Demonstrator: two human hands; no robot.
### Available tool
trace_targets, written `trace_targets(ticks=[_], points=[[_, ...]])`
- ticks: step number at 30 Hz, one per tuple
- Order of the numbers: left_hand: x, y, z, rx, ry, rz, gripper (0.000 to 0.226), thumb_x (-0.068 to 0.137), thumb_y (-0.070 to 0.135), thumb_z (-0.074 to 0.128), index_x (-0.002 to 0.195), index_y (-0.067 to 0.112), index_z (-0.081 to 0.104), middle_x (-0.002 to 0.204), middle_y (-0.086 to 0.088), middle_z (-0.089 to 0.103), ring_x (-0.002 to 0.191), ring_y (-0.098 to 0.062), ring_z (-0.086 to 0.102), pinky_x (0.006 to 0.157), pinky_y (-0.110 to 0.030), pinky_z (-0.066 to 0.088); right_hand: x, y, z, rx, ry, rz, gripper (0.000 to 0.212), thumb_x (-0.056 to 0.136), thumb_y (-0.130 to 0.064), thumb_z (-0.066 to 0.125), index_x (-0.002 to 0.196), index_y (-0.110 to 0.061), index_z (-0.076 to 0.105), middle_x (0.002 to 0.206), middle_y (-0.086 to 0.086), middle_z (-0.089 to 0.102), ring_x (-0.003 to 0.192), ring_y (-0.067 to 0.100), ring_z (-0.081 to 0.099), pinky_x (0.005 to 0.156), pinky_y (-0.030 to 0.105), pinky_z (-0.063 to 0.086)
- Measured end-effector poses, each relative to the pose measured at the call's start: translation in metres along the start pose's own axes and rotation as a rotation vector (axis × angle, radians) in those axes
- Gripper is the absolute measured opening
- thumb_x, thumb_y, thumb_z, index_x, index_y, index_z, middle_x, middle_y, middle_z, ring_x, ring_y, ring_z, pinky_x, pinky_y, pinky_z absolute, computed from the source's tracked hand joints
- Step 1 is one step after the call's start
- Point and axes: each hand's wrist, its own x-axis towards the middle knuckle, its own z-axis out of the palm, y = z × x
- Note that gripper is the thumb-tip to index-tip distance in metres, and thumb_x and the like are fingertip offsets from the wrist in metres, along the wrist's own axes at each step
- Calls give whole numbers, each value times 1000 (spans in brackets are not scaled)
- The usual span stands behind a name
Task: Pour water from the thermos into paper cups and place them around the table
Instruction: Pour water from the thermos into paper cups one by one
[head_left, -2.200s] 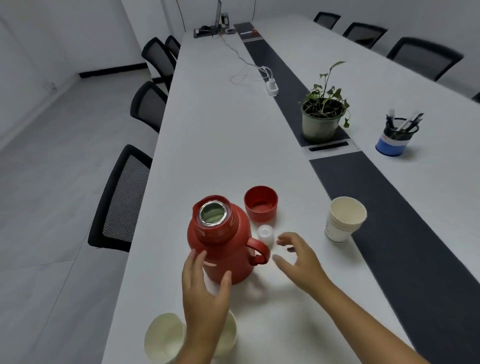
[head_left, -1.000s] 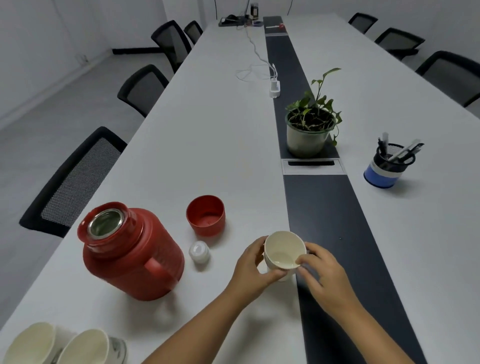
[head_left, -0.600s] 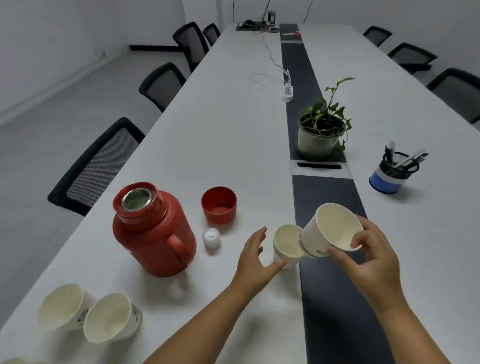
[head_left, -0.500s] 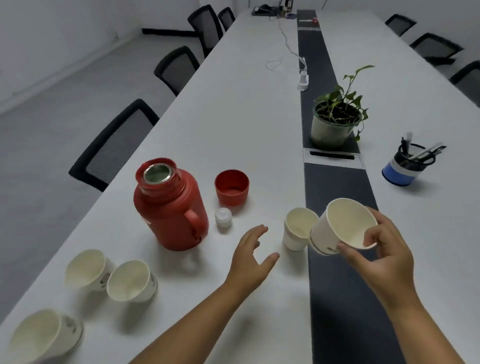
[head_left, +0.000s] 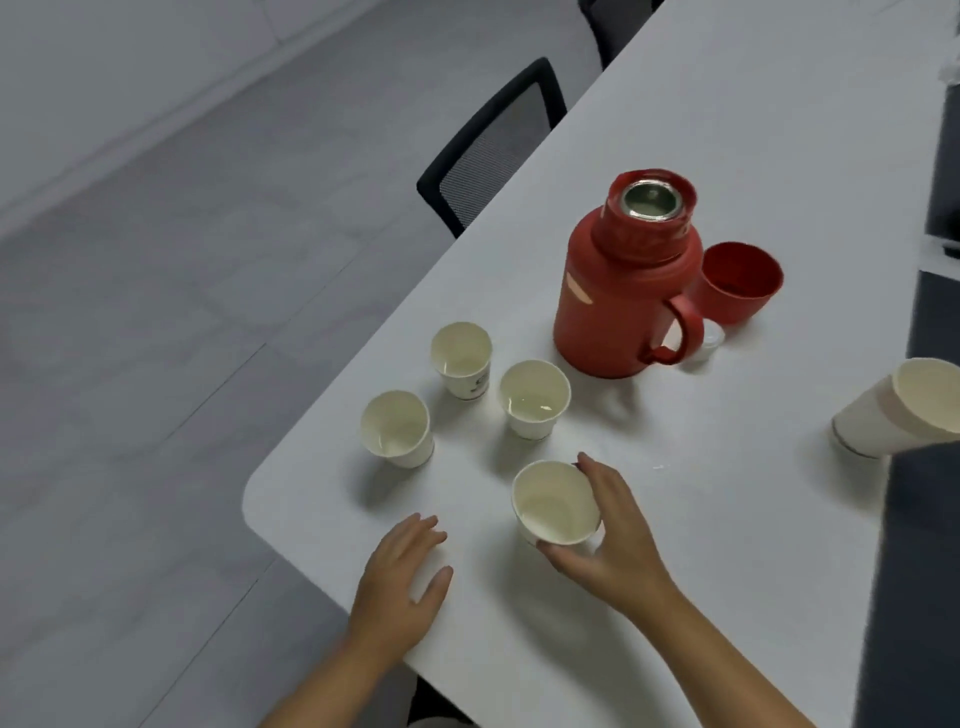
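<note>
right hand (head_left: 613, 540) gripping paper cup (head_left: 556, 503) upright on white table (head_left: 727, 519), left hand (head_left: 402, 577) just beside it, flat, fingers relaxed, three cups (head_left: 535, 397) beyond the grip, open red thermos (head_left: 623, 280) further back

I see the red thermos (head_left: 621, 291) standing upright on the white counter (head_left: 727, 519), its steel mouth uncovered and its handle turned toward the right. Its red lid cup (head_left: 740, 283) sits mouth-up just beside it, with a small white stopper (head_left: 711, 343) near the handle. Three paper cups (head_left: 460, 358) (head_left: 535, 397) (head_left: 397, 428) stand upright in a cluster near the counter's corner. A fourth cup (head_left: 556, 504) is tilted. A stack of cups (head_left: 904, 410) lies tipped at right.
</note>
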Motion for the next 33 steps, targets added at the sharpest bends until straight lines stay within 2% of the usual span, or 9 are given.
trace_targets(ticks=[3,5,9,13,18,21,24,27,33], points=[[4,-24,-18,144,-21,16,47,93,54,19,110,20,48,117,-11,64,121,-15,37,100,-17,23,14,-14,32,5,56,-60,67,55,-43,61,114,-33,31,111,-24,34,100,-25,31,84,-8,23],[9,-34,-26,249,-107,0,46,92,49,26,114,15,46,116,-17,63,116,-23,37,102,-20,17,23,-19,48,-31,83,-87,62,58,-41,59,114,-29,37,108,-20,39,102,-27,30,84,-7,24],[9,-45,-29,320,-227,-14,50,84,48,31,119,14,44,128,-9,52,122,-23,34,112,-20,-4,36,-21,70,-135,122,-81,63,60,-38,59,113,-7,49,104,-20,41,97,-17,35,84,-5,25],[5,-55,-28,327,-210,33,48,92,45,18,120,15,43,131,-5,40,130,-21,20,112,-23,-4,37,-22,78,-143,163,-4,63,60,-29,69,117,-14,46,107,-16,46,100,-21,34,85,-5,26],[8,-59,-33,234,-71,209,35,93,39,22,107,18,47,120,-5,53,110,-18,42,98,-24,29,27,-24,88,-130,217,81,72,61,-22,73,118,-34,30,114,-28,35,102,-15,32,82,-9,22],[11,-54,-41,126,-85,248,30,75,33,42,103,23,48,114,0,62,107,-13,45,82,-26,48,23,-20,94,-161,238,118,77,61,-29,71,129,-19,35,118,-14,41,105,-14,31,83,-10,21],[20,-50,-47,37,-80,288,28,76,29,44,103,24,49,118,7,46,107,-12,45,92,-25,37,27,-24,98,-164,254,150,78,61,-32,68,130,-11,37,118,-10,41,109,-2,38,82,-10,21],[33,-41,-54,-26,-63,316,27,77,27,45,103,23,50,117,9,46,106,-10,46,95,-22,32,28,-29,99,-153,262,134,77,60,-28,69,127,-25,31,116,-16,38,108,-4,37,84,-9,22],[66,-5,-71,-221,63,424,21,85,25,46,103,16,53,106,7,51,101,-4,50,96,-1,29,-2,-19,72,-226,266,188,75,65,-47,56,129,-34,20,132,-6,33,121,2,37,100,26,33]])
